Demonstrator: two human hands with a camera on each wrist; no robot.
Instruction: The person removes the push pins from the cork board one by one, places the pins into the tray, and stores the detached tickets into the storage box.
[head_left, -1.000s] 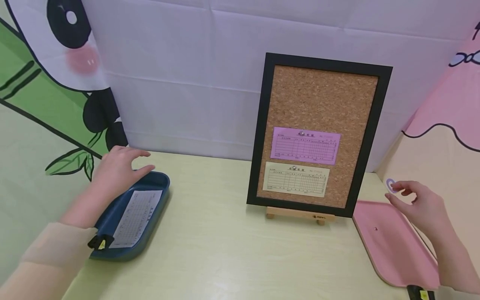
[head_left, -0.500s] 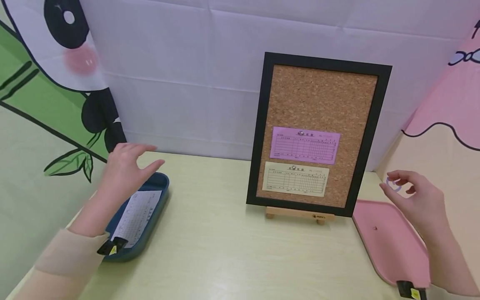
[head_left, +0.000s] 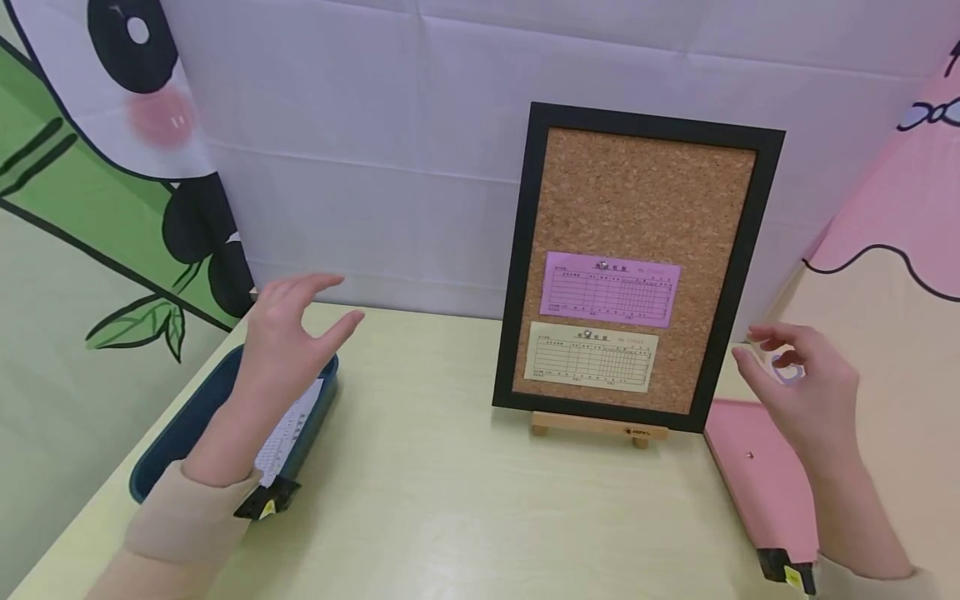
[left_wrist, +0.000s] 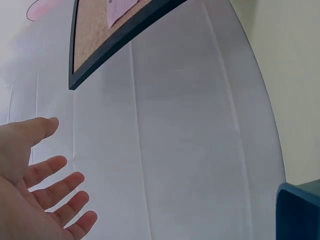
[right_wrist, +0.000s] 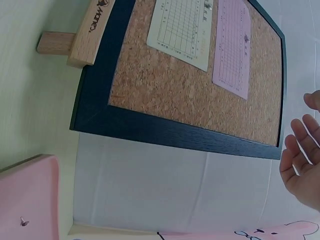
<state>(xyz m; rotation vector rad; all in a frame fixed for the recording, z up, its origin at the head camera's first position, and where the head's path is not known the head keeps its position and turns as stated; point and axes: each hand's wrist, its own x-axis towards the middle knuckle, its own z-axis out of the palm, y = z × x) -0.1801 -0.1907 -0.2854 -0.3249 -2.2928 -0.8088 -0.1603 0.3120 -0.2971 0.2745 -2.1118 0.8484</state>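
My left hand (head_left: 288,337) hovers over the blue tray (head_left: 176,421), thumb and fingers apart, with nothing in its grasp. A white printed slip (head_left: 288,427) lies in that tray, partly hidden by the forearm. My right hand (head_left: 813,392) is raised above the pink tray (head_left: 765,500), fingers loosely bent and holding nothing. On the pink tray lies a small pushpin (head_left: 749,455). Between the hands stands a black-framed cork board (head_left: 648,196). A purple slip (head_left: 611,289) is pinned to it, and a pale yellow slip (head_left: 592,358) is pinned just below.
The board leans on a small wooden easel (head_left: 600,425) on the pale table (head_left: 480,500). A white cloth backdrop (head_left: 360,125) with cartoon drawings rises behind. Black straps (head_left: 267,498) circle both wrists.
The left hand has moved right and slightly up, its thumb and fingers spreading wider. The right hand has moved left toward the board. The slips and trays stay put.
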